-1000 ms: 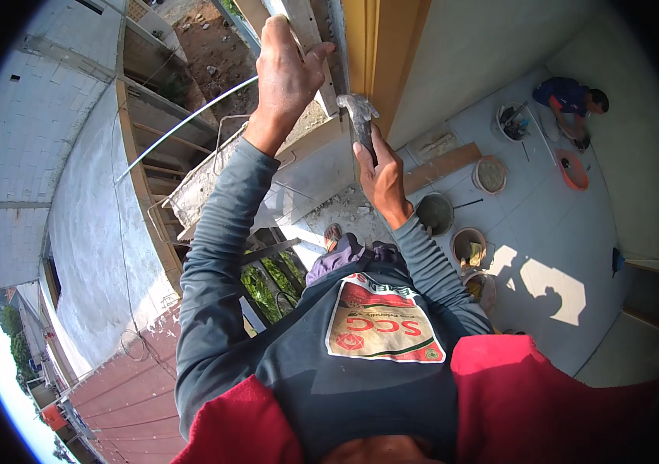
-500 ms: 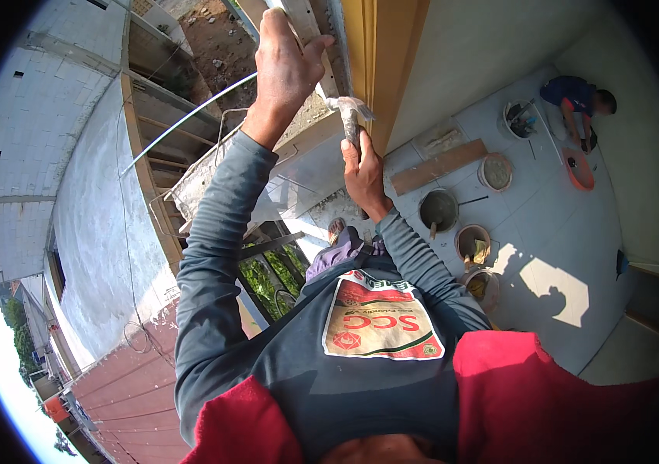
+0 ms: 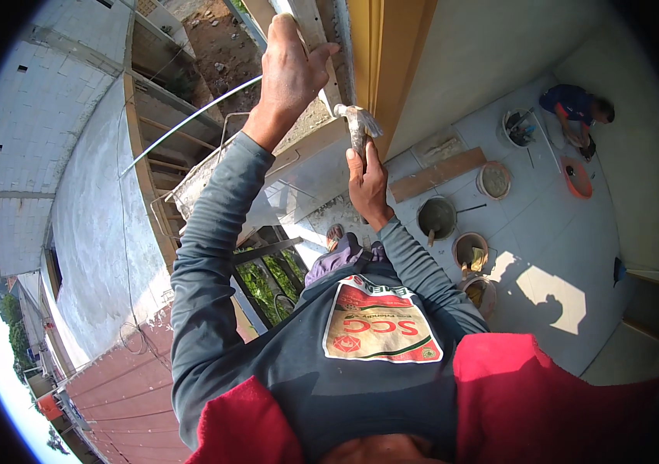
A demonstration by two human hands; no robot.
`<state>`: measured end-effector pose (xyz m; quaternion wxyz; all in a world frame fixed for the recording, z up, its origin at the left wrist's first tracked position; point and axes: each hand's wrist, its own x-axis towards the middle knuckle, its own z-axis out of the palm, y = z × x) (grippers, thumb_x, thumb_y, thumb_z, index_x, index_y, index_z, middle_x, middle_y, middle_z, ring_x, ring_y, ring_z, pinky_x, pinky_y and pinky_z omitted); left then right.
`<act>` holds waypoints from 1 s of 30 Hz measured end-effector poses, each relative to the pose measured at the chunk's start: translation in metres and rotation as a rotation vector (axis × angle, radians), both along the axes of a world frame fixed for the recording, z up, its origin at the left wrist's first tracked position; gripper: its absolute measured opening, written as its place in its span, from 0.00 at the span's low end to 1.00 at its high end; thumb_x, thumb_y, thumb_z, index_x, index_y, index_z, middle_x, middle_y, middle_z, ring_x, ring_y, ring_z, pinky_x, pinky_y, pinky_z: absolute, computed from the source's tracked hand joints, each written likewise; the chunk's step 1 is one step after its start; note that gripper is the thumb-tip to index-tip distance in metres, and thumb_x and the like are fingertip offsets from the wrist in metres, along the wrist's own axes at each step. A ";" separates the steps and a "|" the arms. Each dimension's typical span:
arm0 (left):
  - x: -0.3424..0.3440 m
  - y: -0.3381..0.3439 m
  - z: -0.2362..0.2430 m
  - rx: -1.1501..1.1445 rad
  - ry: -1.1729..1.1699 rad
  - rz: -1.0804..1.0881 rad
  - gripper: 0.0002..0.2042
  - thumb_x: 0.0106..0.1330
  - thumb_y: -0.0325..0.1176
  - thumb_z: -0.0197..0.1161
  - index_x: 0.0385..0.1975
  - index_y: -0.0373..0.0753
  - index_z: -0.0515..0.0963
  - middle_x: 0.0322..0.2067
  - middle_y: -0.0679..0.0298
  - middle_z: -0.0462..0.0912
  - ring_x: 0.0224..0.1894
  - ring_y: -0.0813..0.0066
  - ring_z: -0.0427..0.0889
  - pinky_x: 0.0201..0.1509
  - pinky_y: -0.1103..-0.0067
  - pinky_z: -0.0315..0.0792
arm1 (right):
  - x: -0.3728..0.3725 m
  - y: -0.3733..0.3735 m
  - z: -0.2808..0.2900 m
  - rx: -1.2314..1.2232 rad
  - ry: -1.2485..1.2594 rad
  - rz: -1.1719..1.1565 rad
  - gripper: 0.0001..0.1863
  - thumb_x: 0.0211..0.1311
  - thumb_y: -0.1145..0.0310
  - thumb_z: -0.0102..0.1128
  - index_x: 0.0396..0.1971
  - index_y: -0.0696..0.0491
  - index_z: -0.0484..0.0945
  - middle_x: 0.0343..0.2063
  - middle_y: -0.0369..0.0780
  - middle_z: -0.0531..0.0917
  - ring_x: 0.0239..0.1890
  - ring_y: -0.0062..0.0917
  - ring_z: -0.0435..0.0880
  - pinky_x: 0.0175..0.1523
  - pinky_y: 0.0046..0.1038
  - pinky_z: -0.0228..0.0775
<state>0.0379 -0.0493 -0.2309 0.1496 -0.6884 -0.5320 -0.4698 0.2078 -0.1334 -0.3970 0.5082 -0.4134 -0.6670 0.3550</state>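
My left hand is wrapped round a pale board at the top of the view, its thumb pointing right across it. In my right hand is a claw hammer, gripped by the handle just below the head. The hammer's striking face lies at the near end of the board; whether it touches cannot be made out. Beside the board runs a yellow-brown frame. The finger tips of my left hand are partly hidden behind the board.
A concrete ledge with bent wire lies under my left wrist. On the tiled floor at right are a plank and several buckets, among them a dark bucket. Another person crouches at far right near an orange basin.
The hammer's head has shifted slightly right and down and has turned a little, with my right hand still on the handle. My left hand keeps its hold on the board.
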 end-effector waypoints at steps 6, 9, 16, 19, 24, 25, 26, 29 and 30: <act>0.008 -0.008 0.008 -0.068 -0.030 0.070 0.25 0.57 0.30 0.75 0.39 0.31 0.61 0.24 0.51 0.78 0.23 0.59 0.83 0.25 0.71 0.75 | 0.010 -0.002 0.013 -0.099 0.004 0.074 0.26 0.73 0.60 0.53 0.60 0.65 0.69 0.47 0.57 0.81 0.47 0.46 0.82 0.54 0.35 0.72; 0.007 -0.010 0.003 -0.180 -0.188 -0.023 0.25 0.54 0.26 0.73 0.41 0.30 0.60 0.36 0.41 0.68 0.34 0.36 0.73 0.34 0.55 0.69 | 0.010 -0.004 0.022 -0.011 0.051 0.090 0.27 0.74 0.60 0.53 0.62 0.65 0.67 0.48 0.57 0.81 0.47 0.46 0.82 0.54 0.34 0.72; 0.008 -0.009 -0.001 -0.075 -0.107 0.015 0.22 0.57 0.27 0.74 0.38 0.33 0.62 0.24 0.55 0.70 0.20 0.65 0.74 0.23 0.71 0.70 | 0.007 0.016 0.047 0.108 0.051 0.052 0.26 0.71 0.62 0.56 0.56 0.70 0.70 0.46 0.62 0.80 0.48 0.54 0.81 0.53 0.39 0.72; 0.008 -0.012 0.001 -0.043 -0.085 0.026 0.22 0.56 0.28 0.74 0.40 0.32 0.63 0.24 0.56 0.70 0.20 0.66 0.74 0.24 0.72 0.71 | 0.005 0.022 0.050 0.034 0.003 0.073 0.25 0.70 0.63 0.56 0.56 0.70 0.71 0.48 0.63 0.78 0.52 0.55 0.79 0.56 0.39 0.71; 0.008 -0.024 0.013 -0.163 -0.219 0.125 0.26 0.54 0.37 0.77 0.43 0.34 0.67 0.27 0.58 0.68 0.27 0.63 0.73 0.32 0.68 0.71 | -0.004 0.023 0.043 0.146 -0.033 0.013 0.24 0.70 0.64 0.56 0.56 0.68 0.70 0.48 0.64 0.78 0.52 0.57 0.77 0.56 0.43 0.71; 0.008 -0.026 0.013 -0.077 -0.243 0.148 0.29 0.55 0.43 0.77 0.47 0.34 0.68 0.32 0.60 0.70 0.31 0.65 0.74 0.34 0.71 0.72 | -0.005 0.023 0.044 0.142 -0.036 0.021 0.24 0.70 0.64 0.56 0.56 0.68 0.70 0.48 0.64 0.78 0.52 0.58 0.77 0.55 0.44 0.71; 0.007 -0.029 0.016 -0.010 -0.274 0.161 0.31 0.54 0.45 0.77 0.49 0.34 0.68 0.35 0.59 0.71 0.36 0.65 0.74 0.38 0.70 0.73 | -0.005 0.021 0.045 0.075 -0.009 0.052 0.24 0.70 0.63 0.55 0.56 0.67 0.70 0.48 0.64 0.78 0.52 0.57 0.77 0.55 0.44 0.71; -0.001 -0.035 0.037 0.135 -0.357 0.238 0.36 0.53 0.48 0.78 0.56 0.36 0.68 0.49 0.57 0.70 0.54 0.63 0.71 0.52 0.66 0.71 | -0.004 0.029 0.040 0.168 -0.058 0.031 0.25 0.72 0.62 0.54 0.57 0.67 0.69 0.45 0.63 0.79 0.46 0.58 0.80 0.48 0.41 0.74; -0.006 -0.039 0.045 0.150 -0.334 0.240 0.35 0.53 0.47 0.77 0.56 0.37 0.69 0.50 0.58 0.71 0.55 0.63 0.71 0.53 0.66 0.71 | -0.005 0.027 0.039 0.193 -0.028 0.020 0.23 0.72 0.63 0.53 0.55 0.68 0.70 0.42 0.63 0.79 0.44 0.58 0.80 0.45 0.43 0.74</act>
